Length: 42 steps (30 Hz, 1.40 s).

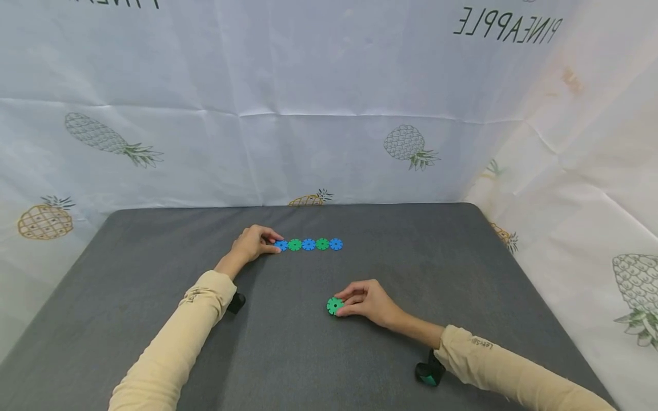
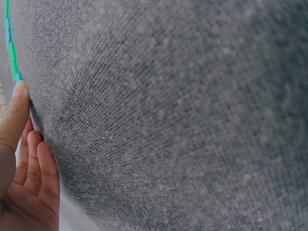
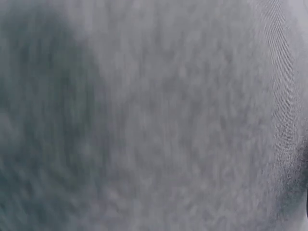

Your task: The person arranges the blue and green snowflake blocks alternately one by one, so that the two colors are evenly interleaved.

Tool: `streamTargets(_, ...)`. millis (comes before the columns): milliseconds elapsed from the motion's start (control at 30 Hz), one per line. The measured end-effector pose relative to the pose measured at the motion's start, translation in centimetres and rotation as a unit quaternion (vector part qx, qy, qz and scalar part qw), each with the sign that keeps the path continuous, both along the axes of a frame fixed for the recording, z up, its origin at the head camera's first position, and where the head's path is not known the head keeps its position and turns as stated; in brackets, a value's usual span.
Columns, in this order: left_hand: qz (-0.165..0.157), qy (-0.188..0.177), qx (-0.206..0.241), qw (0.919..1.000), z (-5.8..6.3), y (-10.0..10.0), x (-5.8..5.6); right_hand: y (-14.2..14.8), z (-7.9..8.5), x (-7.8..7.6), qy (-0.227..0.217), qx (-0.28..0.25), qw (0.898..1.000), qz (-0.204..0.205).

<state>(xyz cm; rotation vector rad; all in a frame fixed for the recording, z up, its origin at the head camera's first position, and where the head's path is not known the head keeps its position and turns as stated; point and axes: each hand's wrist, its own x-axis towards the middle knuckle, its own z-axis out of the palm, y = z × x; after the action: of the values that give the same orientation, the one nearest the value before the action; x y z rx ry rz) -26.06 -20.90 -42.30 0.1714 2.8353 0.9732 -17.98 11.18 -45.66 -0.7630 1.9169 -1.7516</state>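
A straight row of notched plastic discs, blue and green by turns, lies toward the far side of the table. At its left end my left hand [image 1: 253,244] pinches a blue disc [image 1: 282,245] between thumb and fingers. Beside that one is a green disc [image 1: 295,245], and another blue disc [image 1: 336,244] forms the right end. In the left wrist view the thumb [image 2: 18,108] presses the row's near end, seen edge-on. Closer to me, my right hand [image 1: 374,303] holds a separate green disc [image 1: 334,306] by its edge. The right wrist view shows only blurred cloth.
A dark grey cloth covers the table [image 1: 288,342]. Behind it hangs a white curtain [image 1: 319,154] printed with pineapples, which also runs along the right side. Black wrist devices sit under the left sleeve [image 1: 197,311] and the right sleeve [image 1: 506,365].
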Motion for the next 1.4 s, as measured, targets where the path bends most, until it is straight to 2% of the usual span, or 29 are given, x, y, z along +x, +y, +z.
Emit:
streamTargets(67,0.001,0.001,-0.001,1.0,0.0,0.0,0.0,0.1,0.1,0.1,-0.028,-0.012,0.999,-0.016)
streamTargets(167,0.004,0.002,-0.002,1.0,-0.1,0.0,0.1,0.3,0.1,0.2,-0.039,-0.023,0.998,-0.034)
streamTargets(700,0.006,-0.006,0.0,1.0,0.3,0.3,0.6,1.6,0.2,-1.4,-0.035,-0.031,0.996,-0.077)
streamTargets(1067,0.007,-0.007,-0.002,1.0,0.1,0.2,0.3,2.2,0.9,-4.0,-0.03,-0.02,0.995,-0.09)
streamTargets(1400,0.003,0.004,-0.002,1.0,-0.3,0.1,-0.3,3.1,0.7,-6.4,-0.038,-0.018,0.993,-0.11)
